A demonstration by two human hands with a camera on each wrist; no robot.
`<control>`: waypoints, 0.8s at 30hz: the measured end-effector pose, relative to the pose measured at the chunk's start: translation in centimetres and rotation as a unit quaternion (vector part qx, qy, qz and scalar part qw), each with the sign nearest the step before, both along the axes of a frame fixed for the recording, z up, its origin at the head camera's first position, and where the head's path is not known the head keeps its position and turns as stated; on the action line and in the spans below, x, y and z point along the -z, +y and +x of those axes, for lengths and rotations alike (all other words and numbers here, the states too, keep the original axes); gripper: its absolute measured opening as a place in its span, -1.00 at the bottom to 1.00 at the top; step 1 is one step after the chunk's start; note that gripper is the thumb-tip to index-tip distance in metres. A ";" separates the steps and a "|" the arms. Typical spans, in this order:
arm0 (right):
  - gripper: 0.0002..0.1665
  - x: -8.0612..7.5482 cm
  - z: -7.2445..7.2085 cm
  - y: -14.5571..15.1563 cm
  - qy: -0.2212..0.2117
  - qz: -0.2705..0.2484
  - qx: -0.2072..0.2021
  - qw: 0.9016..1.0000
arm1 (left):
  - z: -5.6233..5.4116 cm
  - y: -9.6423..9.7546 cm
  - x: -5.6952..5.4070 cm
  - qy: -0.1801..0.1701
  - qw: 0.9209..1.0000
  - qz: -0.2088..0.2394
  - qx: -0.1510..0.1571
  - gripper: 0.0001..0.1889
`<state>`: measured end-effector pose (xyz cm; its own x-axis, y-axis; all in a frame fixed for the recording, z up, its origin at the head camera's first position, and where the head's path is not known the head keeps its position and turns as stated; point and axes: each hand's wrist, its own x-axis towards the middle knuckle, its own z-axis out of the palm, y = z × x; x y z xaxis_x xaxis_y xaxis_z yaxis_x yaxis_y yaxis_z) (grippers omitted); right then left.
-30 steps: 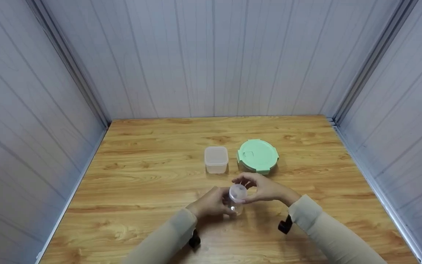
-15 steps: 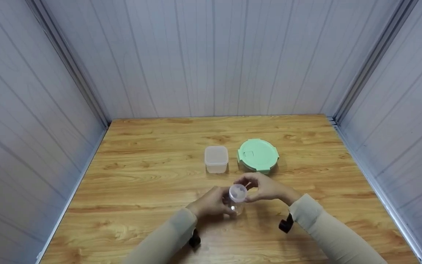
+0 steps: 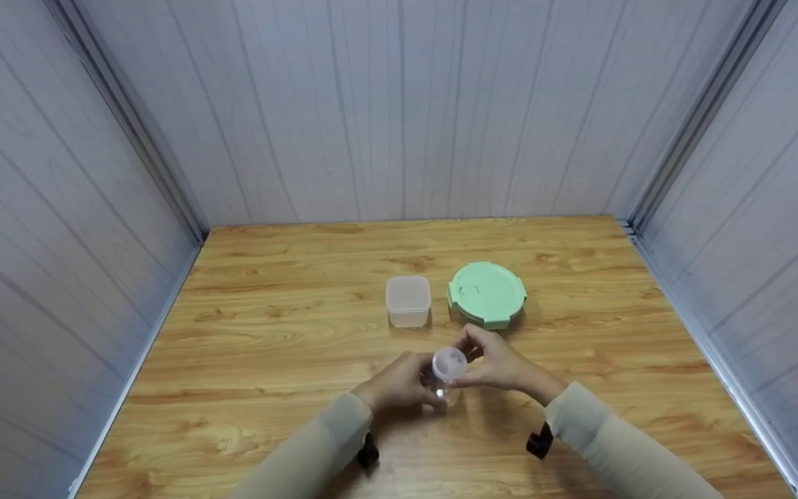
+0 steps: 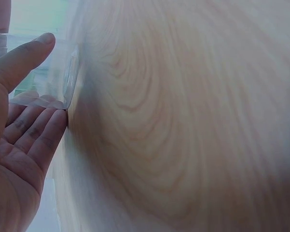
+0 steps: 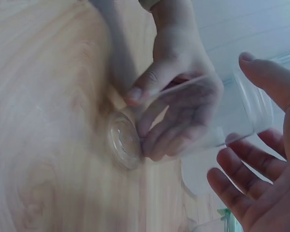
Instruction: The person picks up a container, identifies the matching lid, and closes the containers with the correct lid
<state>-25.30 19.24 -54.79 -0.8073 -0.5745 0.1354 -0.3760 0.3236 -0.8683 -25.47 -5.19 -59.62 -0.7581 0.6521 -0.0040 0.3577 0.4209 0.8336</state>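
A clear round jar (image 3: 450,396) with a translucent lid (image 3: 449,363) stands upright between the hands in the head view. My left hand (image 3: 399,381) grips its body from the left, thumb on the near side; in the left wrist view, fingers (image 4: 44,133) lie beneath the transparent wall. On the other side, my right hand (image 3: 503,362) holds the lid's edge between thumb and fingers. In the right wrist view, the jar's ringed base (image 5: 123,140) sits close over the wood, and the right thumb (image 5: 268,77) and fingertips lie on opposite sides of the lid end.
Behind the hands, a small square translucent box (image 3: 408,302) stands on the wooden table (image 3: 267,333). To its right is a round container with a mint-green clip lid (image 3: 488,294). Pale panel walls (image 3: 399,111) enclose the table at the back and sides.
My right hand has turned a little around the lid, its fingers shifting rightward and its wrist coming slightly nearer. The left hand and the jar have stayed in place.
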 end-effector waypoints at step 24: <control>-0.21 -2.1 -1.9 0.9 -0.034 0.055 -0.131 0.989 | 0.0 0.1 0.1 -0.013 1.000 0.006 -0.003 -0.42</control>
<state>-27.24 20.12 -52.69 -0.6333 -0.7738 0.0106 -0.4020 0.3172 -0.8589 -25.49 -5.14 -59.72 -0.7611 0.6484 -0.0159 0.3331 0.4118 0.8482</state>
